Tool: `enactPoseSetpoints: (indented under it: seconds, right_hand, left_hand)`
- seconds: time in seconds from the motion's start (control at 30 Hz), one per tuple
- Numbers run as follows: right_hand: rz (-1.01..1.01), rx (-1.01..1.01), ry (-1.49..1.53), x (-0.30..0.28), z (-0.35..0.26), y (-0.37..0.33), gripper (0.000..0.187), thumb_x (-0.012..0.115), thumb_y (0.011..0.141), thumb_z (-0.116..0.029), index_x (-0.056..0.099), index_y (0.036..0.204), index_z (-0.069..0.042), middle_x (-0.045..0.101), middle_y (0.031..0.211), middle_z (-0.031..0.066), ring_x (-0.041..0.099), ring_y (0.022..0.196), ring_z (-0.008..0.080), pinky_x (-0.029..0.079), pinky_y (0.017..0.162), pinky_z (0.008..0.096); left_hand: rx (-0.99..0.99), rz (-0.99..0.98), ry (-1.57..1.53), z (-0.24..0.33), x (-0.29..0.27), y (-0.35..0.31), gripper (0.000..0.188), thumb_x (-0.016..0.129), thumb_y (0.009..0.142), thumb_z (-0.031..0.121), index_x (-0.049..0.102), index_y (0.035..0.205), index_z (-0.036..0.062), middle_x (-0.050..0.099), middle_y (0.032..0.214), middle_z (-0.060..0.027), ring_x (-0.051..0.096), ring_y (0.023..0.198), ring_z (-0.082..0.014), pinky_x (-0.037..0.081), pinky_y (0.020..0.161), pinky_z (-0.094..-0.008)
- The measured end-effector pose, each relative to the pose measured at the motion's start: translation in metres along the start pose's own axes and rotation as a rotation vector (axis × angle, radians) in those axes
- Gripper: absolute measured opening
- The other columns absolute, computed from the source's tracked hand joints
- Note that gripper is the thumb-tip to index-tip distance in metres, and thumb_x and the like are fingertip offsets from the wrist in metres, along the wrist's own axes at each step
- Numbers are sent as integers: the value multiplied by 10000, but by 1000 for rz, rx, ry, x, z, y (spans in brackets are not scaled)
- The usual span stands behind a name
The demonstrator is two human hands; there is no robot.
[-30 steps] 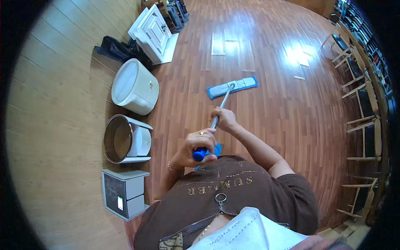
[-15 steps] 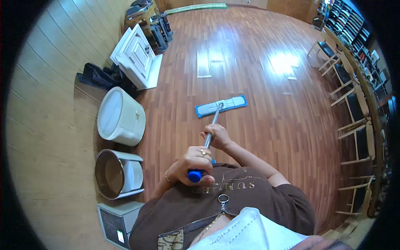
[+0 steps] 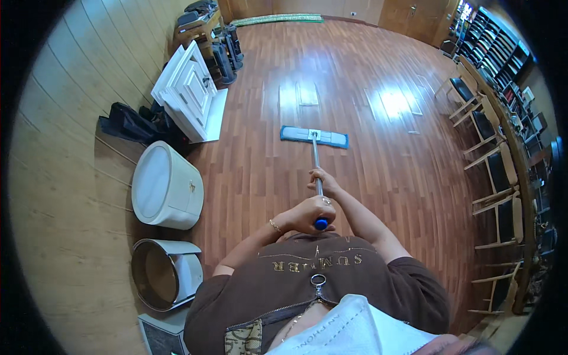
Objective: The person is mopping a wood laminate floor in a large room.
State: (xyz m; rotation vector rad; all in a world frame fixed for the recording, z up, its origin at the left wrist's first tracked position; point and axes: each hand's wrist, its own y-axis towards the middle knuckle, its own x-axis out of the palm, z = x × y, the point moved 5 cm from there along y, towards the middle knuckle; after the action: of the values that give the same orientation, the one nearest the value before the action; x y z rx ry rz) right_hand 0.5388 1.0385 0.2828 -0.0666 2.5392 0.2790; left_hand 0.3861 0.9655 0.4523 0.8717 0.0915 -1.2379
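A flat mop (image 3: 299, 134) with a blue fringed pad and pale top plate lies on the wooden floor, its head nearly crosswise ahead of me. Its metal pole runs back toward my chest. My left hand (image 3: 312, 214), with a ring and bracelet, is closed round the upper end of the pole, just by the blue end cap (image 3: 320, 224). Farther down the pole, my right hand (image 3: 325, 181) is wrapped round the metal shaft, some fingers hidden behind it.
Along the left wall stand a white round cabinet (image 3: 167, 184), an open curved cabinet (image 3: 167, 273), a white panelled cabinet (image 3: 197, 89) and a black bag (image 3: 131, 122). Wooden chairs (image 3: 500, 168) line a long counter at right. A rolled mat (image 3: 277, 20) lies at the far wall.
The pole's blue end has swung right and forward with my left hand. My right hand has moved slightly right. The mop head has turned, its left end now farther away. The surroundings have shifted lower in view.
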Motion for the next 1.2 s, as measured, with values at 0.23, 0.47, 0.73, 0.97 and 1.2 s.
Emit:
enactPoseSetpoints:
  seconds: [0.23,0.47,0.73,0.97,1.2]
  right_hand:
    - [-5,62,-125,10,-22,41,260,799,699,-155,565,741,-47,581,924,121,568,826,278,493,760,383]
    - [40,-118,-73,30,-127,62,422,759,739,-363,514,592,-53,545,630,138,552,684,349,422,629,426]
    - [-2,-139,-54,10,-94,115,390,733,765,-316,486,602,-62,554,650,121,541,696,348,429,652,430]
    - [-29,-147,-80,-29,-20,191,328,732,742,-243,488,617,-64,542,667,126,528,704,357,428,659,434]
    - [-58,-207,-127,-80,75,280,285,749,718,-221,536,626,-56,552,690,133,538,741,358,435,662,432]
  left_hand:
    - [-11,37,-21,28,-68,-5,223,732,756,166,546,685,65,542,690,-99,552,702,-300,436,652,-408]
    - [-21,111,-19,78,-132,-19,275,766,722,255,564,652,83,551,631,-66,572,631,-284,430,597,-383]
    - [-3,177,-55,31,-169,6,341,744,756,305,545,605,73,536,582,-61,571,580,-272,448,600,-380]
    - [-55,213,-44,-58,-192,51,237,740,724,205,550,637,93,508,595,-62,505,579,-269,389,597,-379]
    - [-101,327,10,-167,-206,102,190,721,721,137,544,676,86,518,647,-86,509,677,-294,414,720,-396]
